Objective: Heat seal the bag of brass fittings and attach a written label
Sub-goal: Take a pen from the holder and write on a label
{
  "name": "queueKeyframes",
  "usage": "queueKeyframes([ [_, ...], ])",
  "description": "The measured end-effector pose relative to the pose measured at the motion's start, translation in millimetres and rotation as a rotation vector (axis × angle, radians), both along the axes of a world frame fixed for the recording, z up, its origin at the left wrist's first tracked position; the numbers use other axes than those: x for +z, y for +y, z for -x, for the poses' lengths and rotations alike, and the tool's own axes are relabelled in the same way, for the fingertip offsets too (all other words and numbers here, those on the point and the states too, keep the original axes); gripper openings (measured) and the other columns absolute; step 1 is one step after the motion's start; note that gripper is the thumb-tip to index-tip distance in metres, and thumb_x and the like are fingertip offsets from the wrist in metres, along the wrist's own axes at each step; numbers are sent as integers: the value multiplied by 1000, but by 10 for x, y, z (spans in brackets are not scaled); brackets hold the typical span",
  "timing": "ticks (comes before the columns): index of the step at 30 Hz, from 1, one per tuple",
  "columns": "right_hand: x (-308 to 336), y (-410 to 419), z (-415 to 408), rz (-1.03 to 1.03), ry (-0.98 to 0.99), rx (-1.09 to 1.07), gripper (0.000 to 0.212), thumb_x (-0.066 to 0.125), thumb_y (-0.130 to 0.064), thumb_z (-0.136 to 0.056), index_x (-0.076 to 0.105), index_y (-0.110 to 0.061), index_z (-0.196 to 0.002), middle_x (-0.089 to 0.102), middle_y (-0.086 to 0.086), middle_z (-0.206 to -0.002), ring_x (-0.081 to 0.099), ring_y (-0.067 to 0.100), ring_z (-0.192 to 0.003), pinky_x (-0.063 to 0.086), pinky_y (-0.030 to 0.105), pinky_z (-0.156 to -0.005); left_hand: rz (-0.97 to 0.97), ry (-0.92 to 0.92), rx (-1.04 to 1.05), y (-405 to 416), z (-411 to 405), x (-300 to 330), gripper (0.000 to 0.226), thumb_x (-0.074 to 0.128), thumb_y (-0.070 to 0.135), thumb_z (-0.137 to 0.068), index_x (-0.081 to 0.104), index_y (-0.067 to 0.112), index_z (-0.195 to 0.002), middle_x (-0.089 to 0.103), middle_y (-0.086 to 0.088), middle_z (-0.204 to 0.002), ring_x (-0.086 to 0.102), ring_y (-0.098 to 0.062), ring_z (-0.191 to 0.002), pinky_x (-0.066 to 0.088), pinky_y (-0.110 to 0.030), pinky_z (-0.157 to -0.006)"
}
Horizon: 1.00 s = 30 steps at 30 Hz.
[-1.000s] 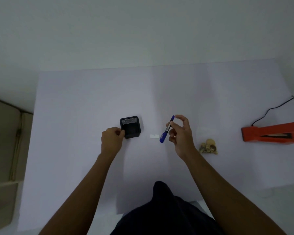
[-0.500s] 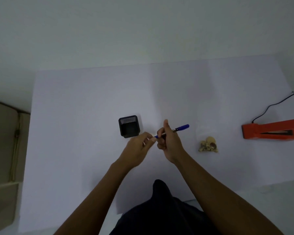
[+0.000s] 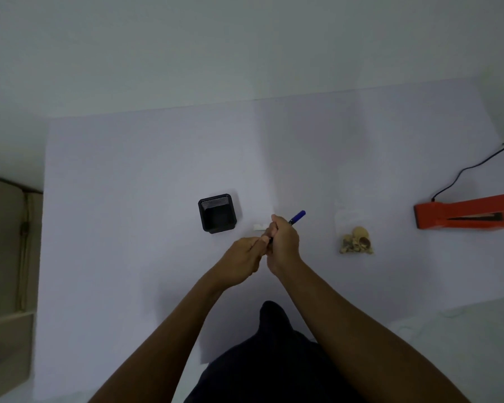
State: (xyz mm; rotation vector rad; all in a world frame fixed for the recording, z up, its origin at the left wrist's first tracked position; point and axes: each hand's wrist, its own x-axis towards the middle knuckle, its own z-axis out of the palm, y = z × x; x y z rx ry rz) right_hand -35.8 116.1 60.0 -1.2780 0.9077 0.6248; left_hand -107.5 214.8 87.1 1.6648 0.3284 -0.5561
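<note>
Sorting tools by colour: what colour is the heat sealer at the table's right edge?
Orange: the long heat sealer with its black cord, clearest in the head view.

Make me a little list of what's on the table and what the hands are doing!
table: white
right hand: holds a blue pen
left hand: at the pen's near end, fingers pinched there
label: small white strip lying by the hands
box: black, open, left of the label
bag of brass fittings: right of the hands, untouched
sealer: orange, far right, cord attached
</note>
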Motion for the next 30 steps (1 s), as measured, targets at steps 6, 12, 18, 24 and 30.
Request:
queueKeyframes([
  [6, -166, -460, -381, 144, -51, -106, 43, 56, -32, -97, 44, -18, -58, 43, 0, -56, 37, 15, -46, 28, 23, -41, -68, 103, 39, 312, 245, -171, 45, 37, 31, -106, 55, 11, -70, 55, 2, -58, 47, -12, -49, 41, -19, -54],
  [12, -156, -131, -190, 86, -156, 174, 58, 52, -46, -101, 50, -14, -53, 46, 0, -51, 35, 11, -39, 27, 24, -41, -642, -15, 149, 440, 334, -798, 18, 64, 17, -94, 76, 4, -89, 75, -6, -86, 67, -21, -73, 52, -29, -75],
  [18, -246, -108, 19, 157, -146, 300, 58, 53, -46, -101, 52, -11, -55, 49, -2, -50, 38, 10, -38, 31, 24, -39, -840, 19, 84, 539, 311, -1003, 18, 59, 11, -91, 74, 2, -87, 73, -14, -85, 66, -28, -72, 54, -36, -71],
  [24, -270, -158, -9, 177, -172, 327, 57, 52, -45, -102, 52, -11, -56, 47, 2, -54, 37, 9, -37, 31, 23, -39, -840, -3, 66, 591, 298, -1063, 17, 61, 13, -90, 75, 4, -86, 73, -11, -82, 65, -25, -68, 53, -33, -68],
  [30, -274, -153, -8, 162, -167, 323, 53, 53, -44, -102, 49, -14, -59, 45, -2, -54, 35, 6, -36, 28, 21, -36, -879, -9, 48, 583, 327, -1027, 17, 63, 20, -90, 74, 10, -98, 74, -9, -90, 67, -24, -73, 52, -29, -67],
])
